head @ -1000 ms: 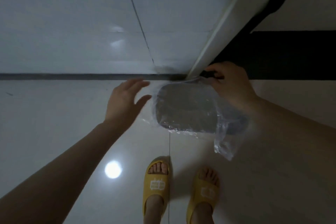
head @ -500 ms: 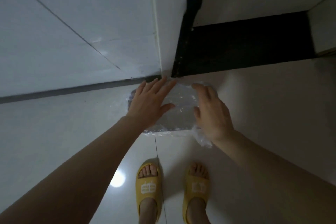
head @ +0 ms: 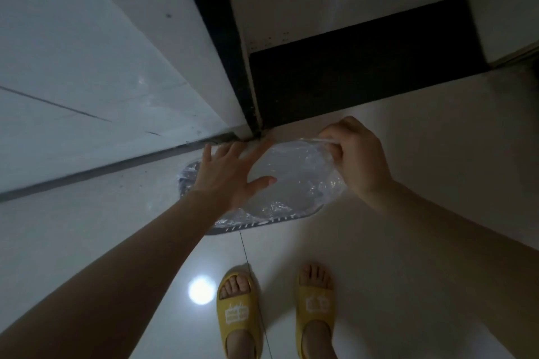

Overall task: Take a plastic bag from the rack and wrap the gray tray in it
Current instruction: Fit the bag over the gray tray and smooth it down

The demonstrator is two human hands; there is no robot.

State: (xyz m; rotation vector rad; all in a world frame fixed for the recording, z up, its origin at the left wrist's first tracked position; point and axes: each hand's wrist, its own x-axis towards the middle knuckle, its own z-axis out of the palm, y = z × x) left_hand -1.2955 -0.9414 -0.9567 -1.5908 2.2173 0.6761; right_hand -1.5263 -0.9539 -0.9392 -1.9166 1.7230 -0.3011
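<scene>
Clear film of the bag [head: 294, 181] is pinched at its top edge by the right hand [head: 354, 159], fingers closed on the plastic, likely so the mouth can be drawn taut. Left of that pinch, the left hand [head: 230, 173] is laid flat and spread wide on the bag, holding nothing, apparently to steady the tray [head: 262, 223] inside. Below the grip, the tray's gray slotted rim is seen; further below, yellow slippers [head: 237, 313] on the floor [head: 408, 242].

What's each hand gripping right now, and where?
Right hand pinches the plastic bag at its far right edge. Left hand lies flat and open on the bagged gray tray.
</scene>
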